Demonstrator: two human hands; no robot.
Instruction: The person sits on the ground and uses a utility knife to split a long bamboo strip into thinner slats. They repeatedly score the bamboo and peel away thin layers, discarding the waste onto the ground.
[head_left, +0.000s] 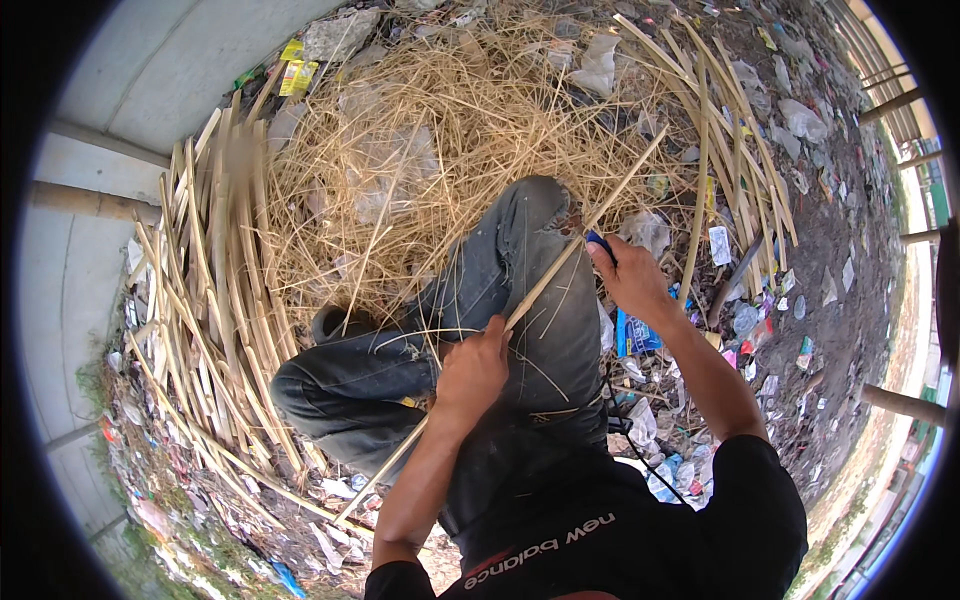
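Note:
A long, pale bamboo strip [548,277] slants across my bent legs, its far end up to the right and its near end passing under my left forearm. My left hand [472,375] is closed around its middle, above my lap. Farther along the strip, beside my right knee, my right hand [636,284] grips a small tool with a dark blue handle [600,243]. The tool lies against the strip; its working edge is too hidden to make out. Thin shavings [555,375] rest on my dark, worn trousers.
A heap of thin shavings [460,130] spreads ahead of my legs. Many bamboo strips [225,250] lie piled at the left, and more strips [715,130] at the far right. Litter and a blue packet [637,333] cover the ground. A grey wall [90,260] stands at the left.

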